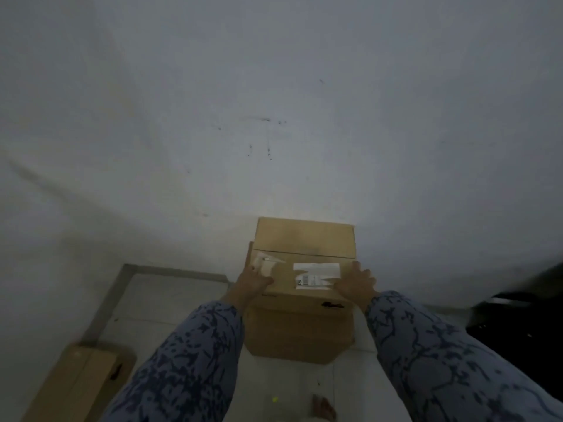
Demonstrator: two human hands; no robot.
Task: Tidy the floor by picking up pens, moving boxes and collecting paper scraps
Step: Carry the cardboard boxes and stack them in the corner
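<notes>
A brown cardboard box (304, 239) with white labels on its top sits against the white wall, stacked on a larger cardboard box (298, 333) on the pale tiled floor. My left hand (253, 283) grips the upper box's near left edge. My right hand (356, 284) lies on its near right corner, fingers spread over the top. Both arms wear blue patterned sleeves. No pens or paper scraps are visible.
Another flat cardboard box (76, 385) lies at the lower left on the floor. A dark object (524, 324) fills the right edge. A bare foot (324, 408) and a small yellow-green speck (274, 399) show at the bottom. The scene is dim.
</notes>
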